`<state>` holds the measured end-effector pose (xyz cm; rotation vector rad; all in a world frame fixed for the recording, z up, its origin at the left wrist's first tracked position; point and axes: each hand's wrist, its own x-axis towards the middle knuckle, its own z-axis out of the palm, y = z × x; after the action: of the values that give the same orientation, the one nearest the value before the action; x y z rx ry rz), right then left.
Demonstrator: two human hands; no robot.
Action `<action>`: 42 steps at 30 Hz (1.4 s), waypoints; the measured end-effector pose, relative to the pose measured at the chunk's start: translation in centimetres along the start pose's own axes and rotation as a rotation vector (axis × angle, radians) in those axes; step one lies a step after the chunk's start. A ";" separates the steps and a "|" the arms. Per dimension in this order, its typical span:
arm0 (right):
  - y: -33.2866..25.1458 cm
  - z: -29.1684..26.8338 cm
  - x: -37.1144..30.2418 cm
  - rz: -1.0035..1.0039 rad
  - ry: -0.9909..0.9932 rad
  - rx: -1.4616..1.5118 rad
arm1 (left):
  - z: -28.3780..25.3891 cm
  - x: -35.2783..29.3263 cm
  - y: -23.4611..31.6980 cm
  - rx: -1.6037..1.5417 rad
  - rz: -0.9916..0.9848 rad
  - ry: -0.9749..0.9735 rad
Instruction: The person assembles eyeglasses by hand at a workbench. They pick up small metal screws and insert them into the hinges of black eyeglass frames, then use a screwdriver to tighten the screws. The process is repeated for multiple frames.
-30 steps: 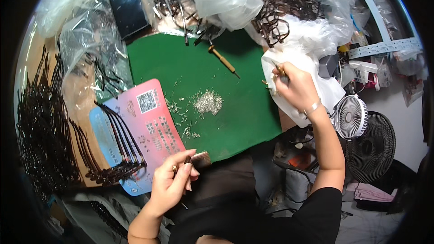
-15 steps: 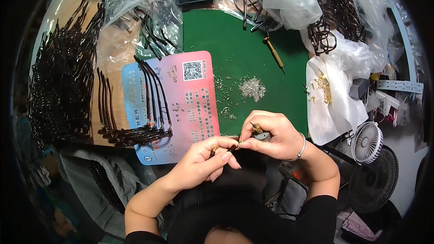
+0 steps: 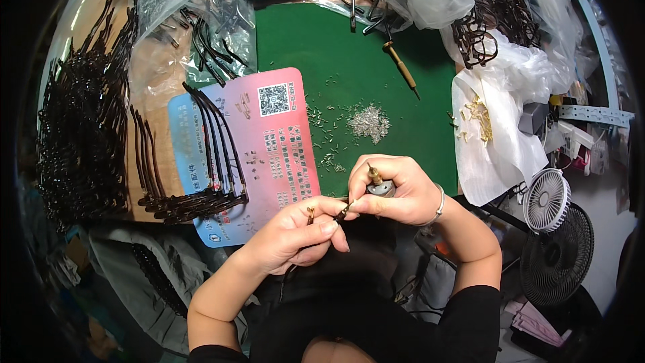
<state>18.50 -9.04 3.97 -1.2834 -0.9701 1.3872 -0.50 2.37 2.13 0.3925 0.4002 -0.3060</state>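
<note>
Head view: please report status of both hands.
Left hand pinching dark temple arm. Right hand gripping small screwdriver. Hands together above green mat edge; nothing between.

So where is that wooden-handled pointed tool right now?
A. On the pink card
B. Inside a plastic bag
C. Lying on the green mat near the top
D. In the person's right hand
C: the wooden-handled tool lies loose on the green mat near its far edge, well apart from both hands; the right hand grips a small metal tool instead, and the left hand pinches a thin dark piece.
</note>
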 end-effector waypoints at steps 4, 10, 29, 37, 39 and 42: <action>0.5 -0.4 0.1 -0.007 -0.095 -0.032 | -0.5 0.1 -0.1 -0.040 -0.038 -0.062; 1.1 0.2 -0.9 0.043 -0.153 -0.007 | -0.4 -0.4 -1.2 0.235 0.000 0.021; 0.7 -0.5 -3.6 0.180 0.194 -0.797 | -1.3 -0.6 -2.6 0.958 0.533 0.556; 3.1 0.2 -2.2 -0.011 0.412 -1.210 | -2.1 2.0 -2.7 1.257 0.743 0.597; 3.2 0.2 -2.1 -0.019 0.413 -1.241 | -2.2 2.0 -2.7 1.266 0.748 0.598; 3.4 0.4 -1.9 -0.022 0.400 -1.288 | -2.3 2.1 -2.8 1.279 0.739 0.593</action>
<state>17.59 -11.52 1.15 -2.3158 -1.6332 0.3019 -0.39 0.48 -1.58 1.8577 0.5683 0.3504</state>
